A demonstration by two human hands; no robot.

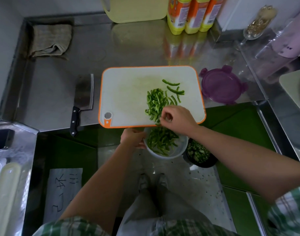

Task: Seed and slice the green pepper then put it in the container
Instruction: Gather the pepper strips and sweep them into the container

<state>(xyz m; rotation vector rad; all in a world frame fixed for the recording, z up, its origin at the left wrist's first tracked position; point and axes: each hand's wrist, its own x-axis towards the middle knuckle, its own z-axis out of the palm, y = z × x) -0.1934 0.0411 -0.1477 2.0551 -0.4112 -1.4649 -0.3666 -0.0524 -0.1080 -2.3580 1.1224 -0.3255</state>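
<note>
Green pepper strips (155, 103) lie in a heap on the right half of a white cutting board (125, 92) with an orange rim. My right hand (175, 119) sits at the board's near edge, its curled fingers on the strips nearest the edge. Just below that edge, off the counter, my left hand (133, 137) grips the rim of a round clear container (181, 150). More pepper strips (160, 141) lie inside it.
A cleaver (82, 99) lies on the steel counter left of the board. A purple lid (222, 85) sits to the right. A black bin (199, 155) with green scraps stands on the floor. Bottles (190, 16), a yellow jug (135, 9) and a folded cloth (51, 40) line the back.
</note>
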